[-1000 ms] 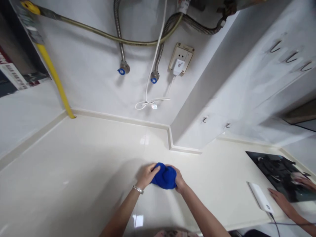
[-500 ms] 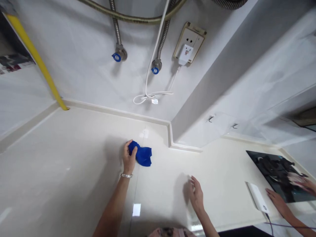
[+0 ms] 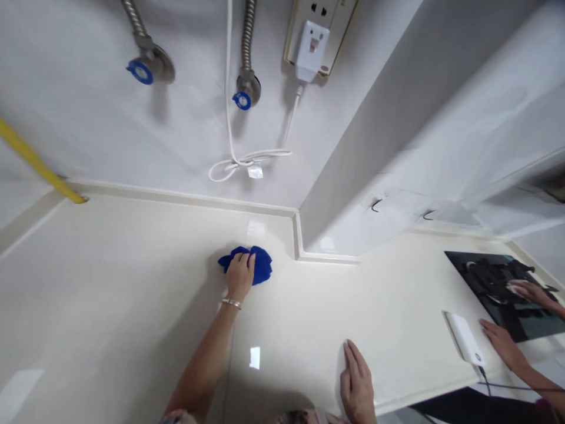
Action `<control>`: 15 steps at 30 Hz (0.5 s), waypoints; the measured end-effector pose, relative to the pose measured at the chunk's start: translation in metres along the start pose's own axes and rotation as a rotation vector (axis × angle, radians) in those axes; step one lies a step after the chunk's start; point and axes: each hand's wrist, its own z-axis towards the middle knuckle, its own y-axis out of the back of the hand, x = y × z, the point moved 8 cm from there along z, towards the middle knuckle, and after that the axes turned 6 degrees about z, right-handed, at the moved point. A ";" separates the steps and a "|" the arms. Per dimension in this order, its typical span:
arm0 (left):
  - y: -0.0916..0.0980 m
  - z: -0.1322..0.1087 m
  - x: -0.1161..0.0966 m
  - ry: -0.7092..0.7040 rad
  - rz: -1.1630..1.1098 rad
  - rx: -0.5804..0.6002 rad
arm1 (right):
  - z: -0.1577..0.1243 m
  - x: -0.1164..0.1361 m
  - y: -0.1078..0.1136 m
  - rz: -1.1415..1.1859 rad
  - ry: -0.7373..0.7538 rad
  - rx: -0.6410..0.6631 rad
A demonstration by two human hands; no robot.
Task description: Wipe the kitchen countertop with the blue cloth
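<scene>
My left hand point(image 3: 239, 275) is closed on a crumpled blue cloth point(image 3: 261, 265) and presses it onto the cream countertop point(image 3: 132, 282), near the inner wall corner. A bracelet shows on that wrist. My right hand point(image 3: 358, 384) lies flat on the countertop near its front edge, fingers stretched out and holding nothing.
A white cable point(image 3: 247, 165) hangs from a wall socket with a plug point(image 3: 311, 44) above the cloth. Two hose valves with blue caps point(image 3: 141, 69) and a yellow pipe point(image 3: 39, 171) are on the wall. At right, another person's hands point(image 3: 503, 347) rest by a white power bank point(image 3: 465, 347) and a black hob point(image 3: 498, 282).
Both hands held the cloth a second ago. My right hand let go and came back to the front edge, while my left hand pushed the cloth toward the wall corner.
</scene>
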 end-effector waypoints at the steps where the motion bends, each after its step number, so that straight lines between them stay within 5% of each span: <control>1: -0.009 0.011 -0.007 0.011 -0.029 0.006 | -0.001 -0.001 0.001 -0.008 -0.001 -0.002; 11: -0.163 0.113 -0.119 0.086 -0.120 0.063 | 0.000 -0.009 0.004 -0.035 -0.013 0.009; 15: -0.204 0.119 -0.126 0.185 0.007 0.160 | 0.005 -0.018 0.006 -0.042 -0.023 0.029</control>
